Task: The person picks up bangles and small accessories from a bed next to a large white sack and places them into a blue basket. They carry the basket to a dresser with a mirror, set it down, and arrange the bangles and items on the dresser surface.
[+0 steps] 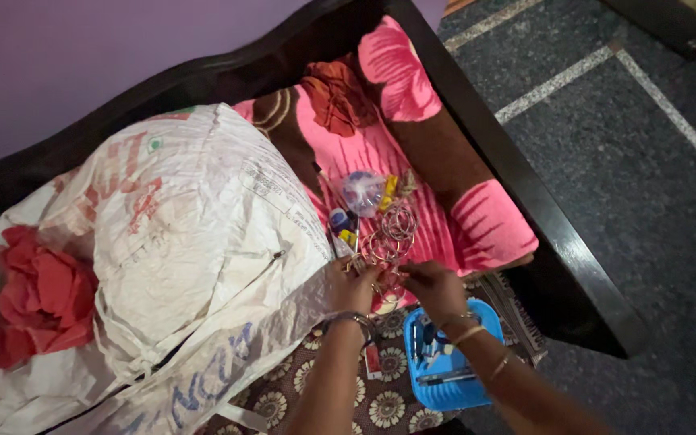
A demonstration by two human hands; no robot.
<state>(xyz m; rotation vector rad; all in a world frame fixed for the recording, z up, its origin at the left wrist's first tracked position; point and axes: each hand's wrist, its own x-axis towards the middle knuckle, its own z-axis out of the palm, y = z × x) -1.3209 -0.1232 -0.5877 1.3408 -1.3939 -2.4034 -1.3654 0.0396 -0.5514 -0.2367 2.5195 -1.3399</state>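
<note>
My left hand (354,286) and my right hand (432,287) meet over a pile of thin metal bangles (388,235) lying on a pink flowered sheet (380,137). Both hands pinch at bangles at the near end of the pile; the fingertips are small and partly hidden. A bangle sits on my left wrist, and several on my right. Just past the bangles lie a small clear plastic bag (362,192) and a few small yellow and blue items (342,221).
A large white woven sack (187,242) stuffed with red cloth (38,302) fills the left of the bed. A blue plastic basket (449,366) with small items sits under my right forearm. The dark wooden bed frame (525,185) borders a grey stone floor (646,161).
</note>
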